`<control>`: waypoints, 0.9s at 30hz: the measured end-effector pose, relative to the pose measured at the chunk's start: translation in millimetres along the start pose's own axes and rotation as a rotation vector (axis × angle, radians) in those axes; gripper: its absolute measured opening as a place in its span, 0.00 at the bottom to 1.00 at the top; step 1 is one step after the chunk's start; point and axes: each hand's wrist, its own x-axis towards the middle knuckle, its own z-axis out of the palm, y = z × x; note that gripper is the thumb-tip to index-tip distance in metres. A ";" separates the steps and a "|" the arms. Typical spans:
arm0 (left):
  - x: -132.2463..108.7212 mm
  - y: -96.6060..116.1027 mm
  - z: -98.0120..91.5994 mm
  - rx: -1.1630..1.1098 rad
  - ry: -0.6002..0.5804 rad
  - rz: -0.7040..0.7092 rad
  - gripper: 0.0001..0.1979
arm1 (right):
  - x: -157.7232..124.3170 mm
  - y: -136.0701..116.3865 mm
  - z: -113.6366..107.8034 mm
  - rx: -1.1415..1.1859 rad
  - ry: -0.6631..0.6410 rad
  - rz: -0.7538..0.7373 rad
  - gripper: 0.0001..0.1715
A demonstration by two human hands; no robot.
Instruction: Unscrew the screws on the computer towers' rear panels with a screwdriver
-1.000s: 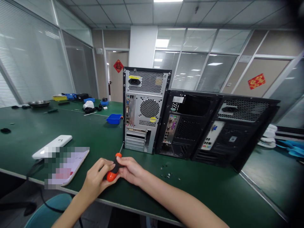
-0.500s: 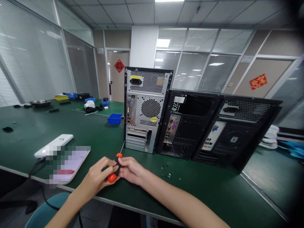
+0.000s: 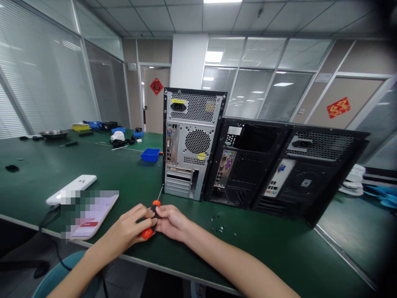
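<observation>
Both hands are closed around one screwdriver (image 3: 147, 233) with an orange and black handle. My left hand (image 3: 136, 221) grips the handle from the left, and my right hand (image 3: 170, 222) pinches it from the right near its front. The thin metal shaft slants up and away, its tip at the lower left corner of a silver computer case (image 3: 180, 188). Whether a screw sits under the tip is too small to tell. The case stands upright with its back panel facing me. To the right of my right hand, several small screws (image 3: 221, 229) lie on the green table (image 3: 198, 248).
Two black computer cases (image 3: 248, 165) (image 3: 307, 165) stand to the right of the silver one. A phone (image 3: 99, 215) and a white power bank (image 3: 72, 189) with a cable lie left of my hands. Behind them is a blue tray (image 3: 150, 155).
The view has shifted very slightly. My left hand's fingers have moved a little on the screwdriver handle; the tip stays at the same corner of the silver case.
</observation>
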 end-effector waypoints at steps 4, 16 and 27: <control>0.7 -2.1 -1.2 -0.018 -0.048 0.004 0.10 | 0.0 0.2 0.2 0.014 -0.008 -0.006 0.22; 10.9 2.1 -13.6 -0.007 -0.195 0.012 0.11 | -0.5 0.8 0.2 0.043 -0.022 -0.008 0.19; 14.6 1.9 -13.1 -0.012 -0.235 0.048 0.09 | -7.0 -4.5 5.5 0.000 -0.020 0.023 0.28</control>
